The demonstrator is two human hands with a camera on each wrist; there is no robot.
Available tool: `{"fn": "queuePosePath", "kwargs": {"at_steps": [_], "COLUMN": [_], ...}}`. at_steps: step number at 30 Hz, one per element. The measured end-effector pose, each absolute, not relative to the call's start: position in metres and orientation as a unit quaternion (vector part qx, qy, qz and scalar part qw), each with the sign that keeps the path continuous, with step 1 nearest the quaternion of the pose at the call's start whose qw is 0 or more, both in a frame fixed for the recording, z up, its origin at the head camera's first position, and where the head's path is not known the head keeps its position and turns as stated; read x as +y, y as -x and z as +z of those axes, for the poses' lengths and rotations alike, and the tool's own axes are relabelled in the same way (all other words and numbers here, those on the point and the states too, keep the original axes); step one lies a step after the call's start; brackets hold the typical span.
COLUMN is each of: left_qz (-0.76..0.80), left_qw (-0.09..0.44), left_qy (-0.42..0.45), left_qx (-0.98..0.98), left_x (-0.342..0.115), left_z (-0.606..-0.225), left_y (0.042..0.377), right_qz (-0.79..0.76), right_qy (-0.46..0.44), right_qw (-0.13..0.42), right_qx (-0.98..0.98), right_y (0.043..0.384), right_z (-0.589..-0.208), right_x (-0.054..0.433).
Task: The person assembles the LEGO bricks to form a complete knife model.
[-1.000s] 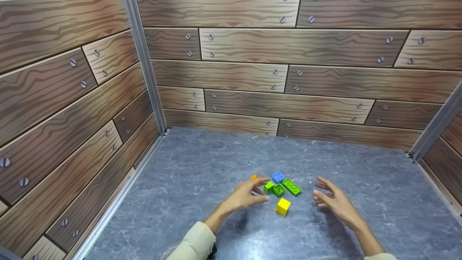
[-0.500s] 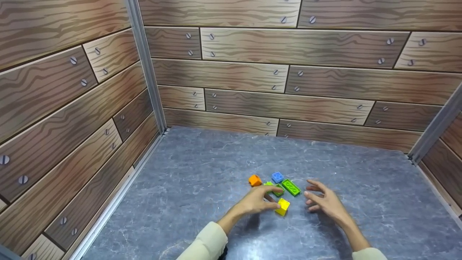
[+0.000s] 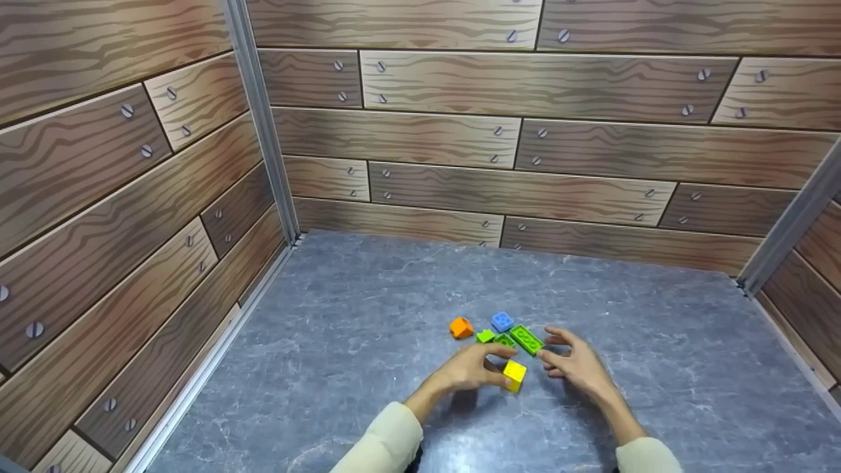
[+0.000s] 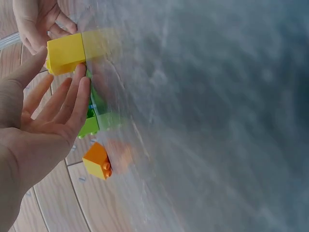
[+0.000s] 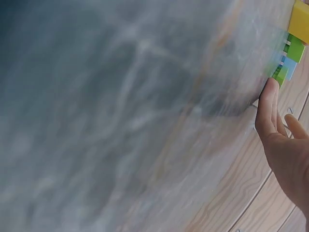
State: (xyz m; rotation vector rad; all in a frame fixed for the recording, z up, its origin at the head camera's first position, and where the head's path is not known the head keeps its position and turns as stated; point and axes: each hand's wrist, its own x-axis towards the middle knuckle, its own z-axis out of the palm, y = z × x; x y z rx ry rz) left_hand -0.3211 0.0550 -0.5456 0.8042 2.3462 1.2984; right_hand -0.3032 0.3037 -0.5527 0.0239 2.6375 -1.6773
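In the head view a yellow toy brick (image 3: 514,375) sits on the grey marbled surface. My left hand (image 3: 470,369) reaches round it from the left, thumb at its near left side and loosely bent fingers behind. In the left wrist view the thumb and fingertips are close against the yellow brick (image 4: 66,53); a firm pinch does not show. To the right, my right hand (image 3: 578,364) has its thumb and fingers spread beside the long green brick (image 3: 527,339), the thumb close to its near end. Nothing is seen held there.
Behind the left hand lie a light green brick (image 3: 485,336) and a darker green brick (image 3: 504,340), both partly covered. A blue brick (image 3: 502,321) is farther back, an orange brick (image 3: 461,328) to the left. Wood-patterned walls (image 3: 433,138) enclose the surface.
My left hand has moved right and nearer, from beside the green bricks to round the yellow brick. My right hand has moved left, towards the long green brick. The bricks have stayed put.
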Motion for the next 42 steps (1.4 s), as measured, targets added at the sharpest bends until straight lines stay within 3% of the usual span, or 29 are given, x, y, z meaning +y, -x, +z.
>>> {"fn": "queuePosePath", "kwargs": {"at_steps": [18,26,42], "left_qz": [0.41,0.41,0.387], "left_qw": [0.171,0.162,0.134], "left_qy": [-0.295,-0.301,-0.302], "left_qx": [0.846,0.846,0.861], "left_x": [0.064,0.068,0.065], "left_z": [-0.55,-0.555,-0.552], "left_y": [0.322,0.319,0.327], "right_qz": [-0.494,-0.368,-0.359], "right_qy": [-0.001,0.051,0.059], "right_qw": [0.019,-0.019,-0.033], "right_qx": [0.87,0.928,0.931], "right_y": [0.314,0.317,0.325], "right_z": [-0.557,-0.561,-0.558], "right_x": [0.301,0.299,0.291]}}
